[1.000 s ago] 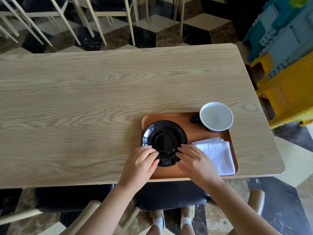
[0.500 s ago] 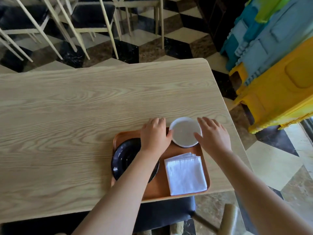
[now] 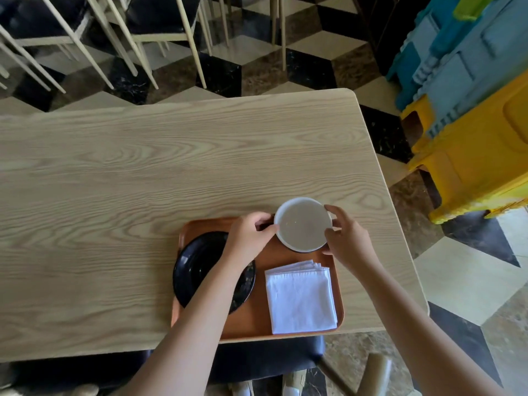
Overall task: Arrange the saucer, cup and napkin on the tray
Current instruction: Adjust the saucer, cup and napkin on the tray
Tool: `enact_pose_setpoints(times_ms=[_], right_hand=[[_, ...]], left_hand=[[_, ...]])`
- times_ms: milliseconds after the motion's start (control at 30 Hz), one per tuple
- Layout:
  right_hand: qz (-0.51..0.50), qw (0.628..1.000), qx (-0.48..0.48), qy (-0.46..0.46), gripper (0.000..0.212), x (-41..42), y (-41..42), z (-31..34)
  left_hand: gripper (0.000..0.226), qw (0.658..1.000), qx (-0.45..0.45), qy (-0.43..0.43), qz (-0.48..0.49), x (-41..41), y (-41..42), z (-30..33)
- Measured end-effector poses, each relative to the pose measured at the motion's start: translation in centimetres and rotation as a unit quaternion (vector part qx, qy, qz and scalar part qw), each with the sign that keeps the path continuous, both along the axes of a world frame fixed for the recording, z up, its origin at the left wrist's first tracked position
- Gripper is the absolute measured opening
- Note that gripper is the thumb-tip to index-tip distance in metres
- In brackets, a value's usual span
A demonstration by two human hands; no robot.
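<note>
An orange tray (image 3: 257, 324) lies at the near edge of the wooden table. On its left side sits a black saucer (image 3: 197, 270), partly hidden by my left forearm. A folded white napkin (image 3: 301, 300) lies on the tray's right front. A cup (image 3: 303, 224), white inside and dark outside, is at the tray's far right corner. My left hand (image 3: 248, 235) grips the cup's left side by the handle. My right hand (image 3: 347, 238) holds its right rim. Whether the cup rests on the tray or is just lifted, I cannot tell.
The light wooden table (image 3: 143, 172) stretches far and left of the tray. Chairs with pale legs (image 3: 120, 38) stand beyond it. Blue and yellow plastic stools (image 3: 471, 110) are stacked at the right. A dark seat (image 3: 265, 364) is below the near edge.
Both hands left the saucer and went to the cup at the tray's far right. They have now closed on its two sides. The camera view shifted right.
</note>
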State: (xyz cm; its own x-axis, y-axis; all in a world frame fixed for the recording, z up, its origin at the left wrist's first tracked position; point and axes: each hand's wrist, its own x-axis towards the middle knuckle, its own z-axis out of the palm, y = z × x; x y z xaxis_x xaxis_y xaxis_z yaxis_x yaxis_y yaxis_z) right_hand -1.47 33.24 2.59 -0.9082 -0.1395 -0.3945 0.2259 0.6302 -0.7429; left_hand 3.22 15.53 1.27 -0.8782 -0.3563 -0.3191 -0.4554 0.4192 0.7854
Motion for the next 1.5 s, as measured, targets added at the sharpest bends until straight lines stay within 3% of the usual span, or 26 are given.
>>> enact_pose_setpoints(times_ms=[233,767,900,1033,1133,1233,1367,1500], right_hand=[[-0.019,0.998,-0.052,-0.036,0.051,0.3,-0.2,0.0],[0.021,0.999,-0.042,-0.011,0.054,2.3,-0.9,0.2],[0.053,0.998,-0.015,0.026,0.049,2.5,-0.6,0.0],[0.046,0.994,-0.007,0.095,0.036,4.5,0.9,-0.1],[0.105,0.967,0.045,0.226,0.027,7.3,3.3,-0.9],[0.212,0.917,0.099,0.324,0.032,10.0,5.6,-3.0],[0.34,0.871,0.208,0.287,0.05,12.0,6.6,-5.2],[0.333,0.881,0.237,0.238,0.052,12.4,6.2,-6.1]], left_hand=[[0.031,1.0,0.002,0.0,0.005,1.1,-0.9,-0.1],[0.033,0.999,-0.036,0.018,0.009,3.8,-1.4,0.4],[0.038,0.992,-0.122,0.036,-0.011,4.4,-0.9,0.6],[0.034,0.953,-0.25,0.167,-0.021,7.2,0.4,0.7],[0.029,0.932,-0.25,0.231,-0.124,10.5,2.7,-0.6],[0.029,0.923,-0.245,0.222,-0.198,13.3,5.6,-3.0],[0.035,0.925,-0.268,0.143,-0.229,14.5,8.3,-5.4],[0.038,0.913,-0.308,0.09,-0.253,14.5,8.7,-6.3]])
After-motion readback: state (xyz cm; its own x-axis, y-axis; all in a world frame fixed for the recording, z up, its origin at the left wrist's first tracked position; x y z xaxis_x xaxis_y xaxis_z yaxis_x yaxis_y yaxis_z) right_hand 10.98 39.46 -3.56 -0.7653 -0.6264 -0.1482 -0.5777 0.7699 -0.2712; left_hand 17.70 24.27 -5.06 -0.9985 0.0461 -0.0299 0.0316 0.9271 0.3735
